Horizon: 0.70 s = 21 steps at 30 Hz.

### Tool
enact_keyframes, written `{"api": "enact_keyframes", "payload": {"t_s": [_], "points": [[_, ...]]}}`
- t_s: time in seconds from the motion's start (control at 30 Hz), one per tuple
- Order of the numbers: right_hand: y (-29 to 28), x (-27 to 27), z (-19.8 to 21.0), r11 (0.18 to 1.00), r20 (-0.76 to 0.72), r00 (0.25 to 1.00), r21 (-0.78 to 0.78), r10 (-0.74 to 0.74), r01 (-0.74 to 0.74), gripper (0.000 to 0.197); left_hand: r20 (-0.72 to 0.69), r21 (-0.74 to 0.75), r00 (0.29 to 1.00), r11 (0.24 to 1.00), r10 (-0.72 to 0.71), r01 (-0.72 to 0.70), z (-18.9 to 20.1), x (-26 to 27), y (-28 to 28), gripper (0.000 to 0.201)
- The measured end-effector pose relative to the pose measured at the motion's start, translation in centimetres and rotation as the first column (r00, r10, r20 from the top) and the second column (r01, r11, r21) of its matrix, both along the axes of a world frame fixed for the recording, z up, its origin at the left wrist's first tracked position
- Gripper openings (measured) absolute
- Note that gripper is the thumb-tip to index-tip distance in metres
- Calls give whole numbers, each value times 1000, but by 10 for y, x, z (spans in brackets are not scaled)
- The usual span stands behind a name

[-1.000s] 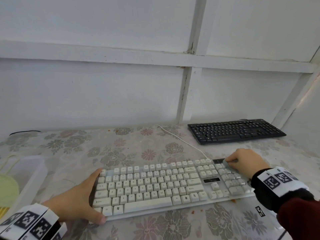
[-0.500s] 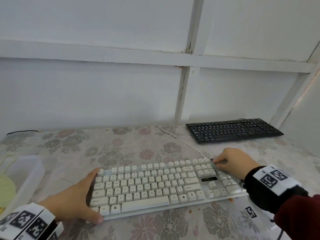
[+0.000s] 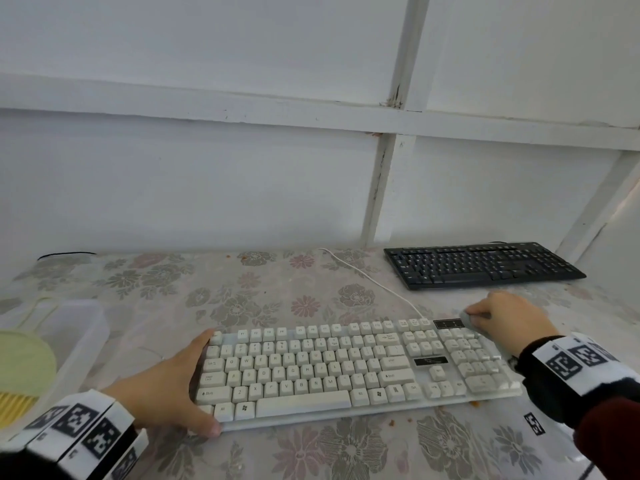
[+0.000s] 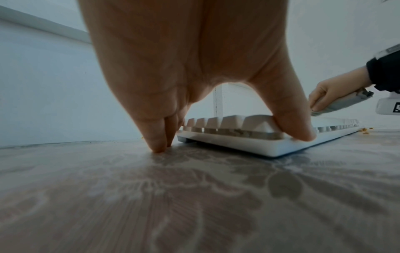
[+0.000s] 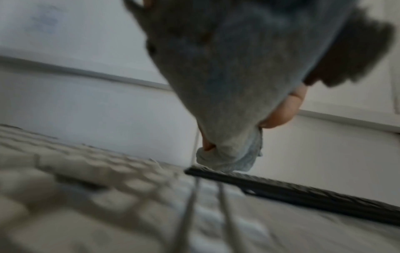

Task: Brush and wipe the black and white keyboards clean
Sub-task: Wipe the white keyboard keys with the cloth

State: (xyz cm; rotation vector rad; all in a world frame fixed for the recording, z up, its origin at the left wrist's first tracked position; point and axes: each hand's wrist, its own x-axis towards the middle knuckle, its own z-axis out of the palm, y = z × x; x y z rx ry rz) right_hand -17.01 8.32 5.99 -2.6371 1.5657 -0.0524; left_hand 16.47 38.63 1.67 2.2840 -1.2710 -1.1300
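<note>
The white keyboard (image 3: 346, 368) lies in front of me on the flowered tablecloth (image 3: 263, 299). My left hand (image 3: 162, 393) braces its left end: the thumb (image 4: 296, 126) presses the front corner, and the straight fingers (image 4: 158, 137) touch the table beside the back corner. My right hand (image 3: 502, 317) grips a bunched grey cloth (image 3: 467, 319) at the keyboard's top right corner, by the dark indicator panel. In the right wrist view the cloth (image 5: 227, 85) fills the top, blurred. The black keyboard (image 3: 481, 265) rests at the back right near the wall.
A clear plastic box (image 3: 69, 327) stands at the left edge, and a pale green tool with yellow bristles (image 3: 20, 368) is in front of it. The white cable (image 3: 374, 282) runs back toward the wall. Orange crumbs (image 3: 474, 404) lie by the keyboard's front right edge.
My right hand slid the cloth left along the keyboard's top right row, then back right to the indicator panel's end. My left hand kept its hold on the left end.
</note>
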Motion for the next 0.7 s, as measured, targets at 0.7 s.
{"api": "enact_keyframes", "payload": {"t_s": [0.7], "points": [[208,236,-22,679,98,681,64,725,-732,25,-35,-91,997,994,-68,65,4,3,4,134]]}}
